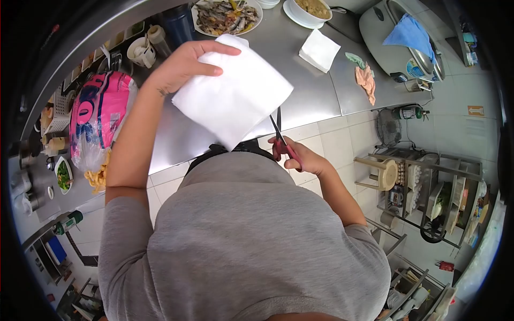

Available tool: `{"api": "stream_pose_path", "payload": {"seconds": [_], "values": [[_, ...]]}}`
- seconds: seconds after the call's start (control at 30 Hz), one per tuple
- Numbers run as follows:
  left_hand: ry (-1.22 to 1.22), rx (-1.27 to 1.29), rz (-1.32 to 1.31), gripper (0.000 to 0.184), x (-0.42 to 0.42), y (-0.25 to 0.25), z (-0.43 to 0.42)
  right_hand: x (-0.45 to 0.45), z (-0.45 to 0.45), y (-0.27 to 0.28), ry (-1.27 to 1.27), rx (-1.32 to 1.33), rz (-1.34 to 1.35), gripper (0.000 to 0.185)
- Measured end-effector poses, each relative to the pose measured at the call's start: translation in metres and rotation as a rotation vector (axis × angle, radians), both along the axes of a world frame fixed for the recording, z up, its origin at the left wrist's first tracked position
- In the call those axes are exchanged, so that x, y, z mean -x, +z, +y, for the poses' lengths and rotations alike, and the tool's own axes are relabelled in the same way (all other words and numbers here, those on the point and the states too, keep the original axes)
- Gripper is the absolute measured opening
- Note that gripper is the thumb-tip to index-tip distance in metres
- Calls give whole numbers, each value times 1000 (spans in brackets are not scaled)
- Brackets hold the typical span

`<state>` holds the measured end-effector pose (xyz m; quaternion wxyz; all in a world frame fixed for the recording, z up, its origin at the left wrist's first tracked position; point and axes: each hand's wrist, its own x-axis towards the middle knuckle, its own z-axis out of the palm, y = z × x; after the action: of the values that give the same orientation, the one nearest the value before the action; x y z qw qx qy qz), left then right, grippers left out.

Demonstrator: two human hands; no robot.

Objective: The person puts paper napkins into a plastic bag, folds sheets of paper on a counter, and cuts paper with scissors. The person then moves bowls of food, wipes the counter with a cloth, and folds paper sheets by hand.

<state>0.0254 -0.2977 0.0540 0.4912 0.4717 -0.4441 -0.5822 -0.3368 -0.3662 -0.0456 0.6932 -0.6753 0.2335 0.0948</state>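
My left hand (184,67) grips a white paper napkin (238,96) by its upper left part, thumb and fingers pinching it over the metal counter. It hangs tilted, with one corner pointing down toward my waist. Just right of it, my right hand (306,158) is closed around the red handles of a pair of scissors (289,148). The dark blades point up and sit slightly apart, close to the napkin's right lower edge. Whether they touch it I cannot tell. Farther back on the counter lies a stack of white napkins (319,50).
On the steel counter (313,101) stand a plate of small fish (227,18), a bowl of food (313,10) and a large cooker with a blue cloth (411,37). An orange cloth (365,83) lies near the edge. At left sits a pink plastic pack (101,109).
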Motion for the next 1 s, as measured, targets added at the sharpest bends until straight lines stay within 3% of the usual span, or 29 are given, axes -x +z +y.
{"api": "stream_pose_path", "payload": {"seconds": [0.1,0.23,0.43,0.63,0.73,1.0], "values": [[-45,59,-105,51,-15,-2,8,-26,6,49,120,31,-121,116],[-78,59,-148,55,-23,1,18,-37,6,65,230,71,-61,118],[-11,68,-175,59,-43,9,27,-44,10,44,179,46,-202,120],[-57,138,-146,58,-43,16,26,-62,4,60,233,160,7,116],[-75,131,-158,58,-46,18,24,-69,4,77,202,75,-8,118],[-91,86,-184,58,-45,22,21,-79,2,94,143,154,15,106]]}}
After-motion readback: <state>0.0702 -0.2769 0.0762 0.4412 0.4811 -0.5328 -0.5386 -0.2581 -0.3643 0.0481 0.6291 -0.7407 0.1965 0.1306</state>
